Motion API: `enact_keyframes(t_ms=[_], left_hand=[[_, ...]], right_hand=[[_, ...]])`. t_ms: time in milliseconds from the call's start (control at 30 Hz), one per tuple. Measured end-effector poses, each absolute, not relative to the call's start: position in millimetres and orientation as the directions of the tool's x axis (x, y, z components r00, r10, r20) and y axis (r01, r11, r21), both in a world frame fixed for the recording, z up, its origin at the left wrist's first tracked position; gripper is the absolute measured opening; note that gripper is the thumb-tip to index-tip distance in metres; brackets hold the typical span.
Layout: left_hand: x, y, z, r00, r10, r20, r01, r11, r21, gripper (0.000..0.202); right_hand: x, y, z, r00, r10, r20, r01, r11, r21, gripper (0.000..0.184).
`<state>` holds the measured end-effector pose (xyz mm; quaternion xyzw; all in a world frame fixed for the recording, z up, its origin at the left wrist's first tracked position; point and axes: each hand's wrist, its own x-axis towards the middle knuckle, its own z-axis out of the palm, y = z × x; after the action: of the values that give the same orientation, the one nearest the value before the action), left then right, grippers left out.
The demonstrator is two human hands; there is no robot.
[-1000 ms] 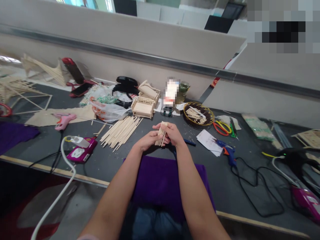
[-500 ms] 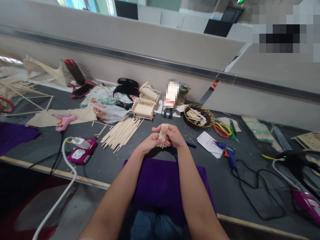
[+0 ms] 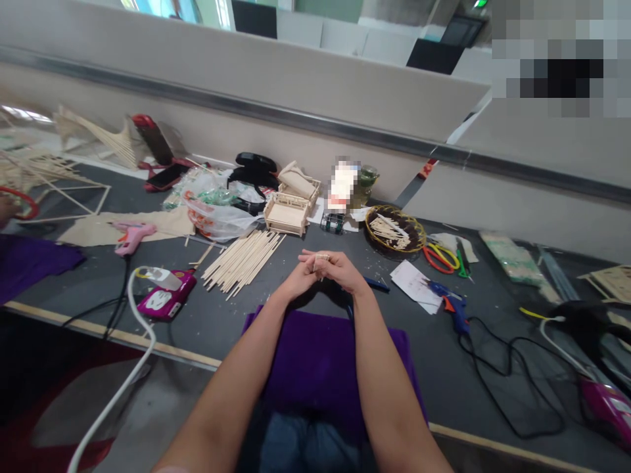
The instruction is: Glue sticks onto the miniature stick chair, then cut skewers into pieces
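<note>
Over the table's near side, my left hand (image 3: 299, 278) and my right hand (image 3: 344, 270) meet around a small bundle of short wooden sticks (image 3: 322, 259). Both are closed on it, and fingers cover most of the bundle. Left of my hands, a spread of longer wooden sticks (image 3: 242, 263) lies on the dark tabletop. Behind stands a small stick-built piece of furniture (image 3: 286, 215), with a second one at its back. A wicker basket (image 3: 422, 240) to the right holds short sticks. Purple cloth (image 3: 315, 368) lies beneath my forearms.
A pink glue gun (image 3: 132, 238) and a magenta power strip (image 3: 170, 295) are at left. To the right lie white paper (image 3: 417, 287), a blue glue gun (image 3: 456, 309) with a trailing cord, and scissors (image 3: 441, 257). At far left, part of another person's hand touches a red ring-shaped handle (image 3: 29, 202).
The stick bundle has tipped over between my hands, from standing up to nearly end-on, and my fingers cover more of it. The view has shifted slightly.
</note>
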<state>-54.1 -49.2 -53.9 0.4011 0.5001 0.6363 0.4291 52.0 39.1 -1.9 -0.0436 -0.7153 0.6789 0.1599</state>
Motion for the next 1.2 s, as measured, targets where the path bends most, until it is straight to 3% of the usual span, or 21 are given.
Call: enact_keyframes(t_ms=[333,533,733,800,967,1100,1200], left_hand=[[-56.3,-46.6,-64.9,-0.224,0.964,0.142,-0.093,-0.166,0.982,0.037],[-52.9,-45.5,-63.2,-0.271,0.957,0.101,-0.125,-0.139,0.982,0.046],[-48.6,-56.4,-41.1,-0.155,0.987,0.04,-0.114,-0.058,0.992,0.045],[-47.5,-62.9,-32.7,-0.088,0.996,0.012,-0.164,-0.027,0.986,0.048],[-42.1,-73.2,-23.8,0.188,0.982,0.03,-0.516,0.073,0.853,0.06],[-34.7,-77.0,-19.0,0.271,0.96,0.07,-0.612,0.115,0.782,0.045],[-31.0,-78.5,-11.4,0.266,0.964,0.018,-0.613,0.155,0.775,0.041]], right_hand=[[57.7,42.8,-1.9,-0.948,0.297,0.113,-0.109,0.029,-0.994,0.039],[55.4,42.1,-7.8,-0.949,0.304,0.079,-0.089,-0.02,-0.996,0.037],[59.1,45.8,-5.4,-0.942,0.311,0.123,-0.147,-0.055,-0.988,0.034],[62.1,45.9,-3.4,-0.948,0.295,0.119,-0.162,-0.125,-0.979,0.034],[64.5,38.6,-1.4,-0.941,0.243,0.234,-0.308,-0.335,-0.891,0.037],[62.1,30.1,-2.8,-0.937,0.238,0.254,-0.337,-0.431,-0.837,0.044],[61.9,28.8,-1.0,-0.93,0.276,0.242,-0.343,-0.421,-0.839,0.047]])
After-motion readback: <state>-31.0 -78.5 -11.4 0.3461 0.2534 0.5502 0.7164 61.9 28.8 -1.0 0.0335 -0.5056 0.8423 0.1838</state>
